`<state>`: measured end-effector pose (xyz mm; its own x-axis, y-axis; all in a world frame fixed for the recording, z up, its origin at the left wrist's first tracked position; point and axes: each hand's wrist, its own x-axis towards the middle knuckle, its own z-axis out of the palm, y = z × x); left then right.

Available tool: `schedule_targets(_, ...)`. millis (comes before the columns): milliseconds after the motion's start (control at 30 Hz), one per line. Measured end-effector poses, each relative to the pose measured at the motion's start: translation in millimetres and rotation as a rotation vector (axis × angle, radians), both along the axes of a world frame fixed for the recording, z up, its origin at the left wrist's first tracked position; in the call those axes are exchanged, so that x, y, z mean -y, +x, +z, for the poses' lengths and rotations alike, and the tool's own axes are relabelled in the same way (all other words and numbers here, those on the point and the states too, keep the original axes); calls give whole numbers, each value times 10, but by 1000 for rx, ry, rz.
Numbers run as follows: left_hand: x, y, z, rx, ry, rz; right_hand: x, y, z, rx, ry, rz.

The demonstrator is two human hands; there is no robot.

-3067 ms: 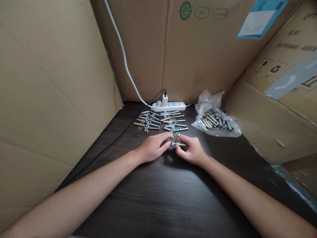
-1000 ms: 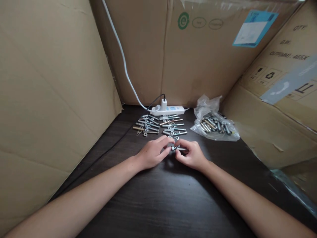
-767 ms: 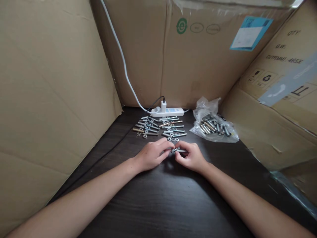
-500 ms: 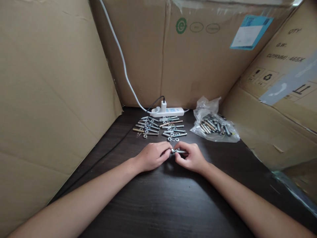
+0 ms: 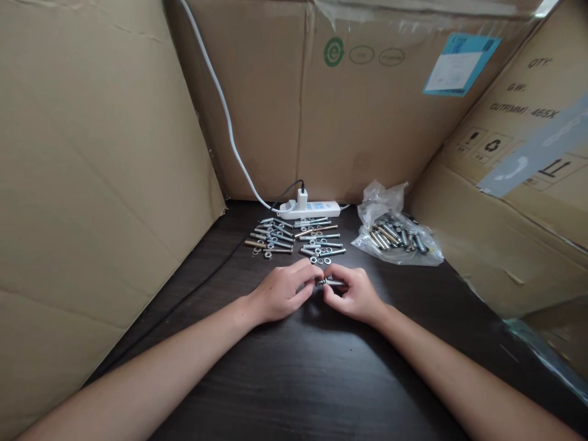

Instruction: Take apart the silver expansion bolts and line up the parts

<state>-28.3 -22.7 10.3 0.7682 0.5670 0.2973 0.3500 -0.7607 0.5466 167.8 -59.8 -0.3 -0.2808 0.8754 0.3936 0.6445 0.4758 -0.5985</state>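
Over the dark table (image 5: 294,380), my right hand (image 5: 353,294) pinches a silvery metal bolt (image 5: 335,283) that points left. My left hand (image 5: 289,291) meets it at the bolt's left end, thumb and fingers closed around a small metal piece (image 5: 320,282), too small to make out clearly. Just beyond my hands lie loose washers (image 5: 327,261) and a nut (image 5: 268,255). Behind them, several bolts and sleeves (image 5: 319,237) are laid out in two groups.
A white power strip (image 5: 316,210) with a plug and cables lies at the back. At the back right is a clear plastic bag (image 5: 390,236) of bolts. Cardboard boxes (image 5: 248,92) wall the left, back and right sides. A black cable (image 5: 197,286) crosses the left side.
My left fingertips have shifted slightly over the bolt's left end, covering more of the small piece. The whole view has moved a little.
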Motion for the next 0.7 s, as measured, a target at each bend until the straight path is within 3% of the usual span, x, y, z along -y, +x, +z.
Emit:
schedule_targets(333,-33,16,-6,53,-185,-5,1,-12,-27,31,13,26)
schedule_targets(700,-67,53,-20,141,-533,-20,31,-33,0,59,83,57)
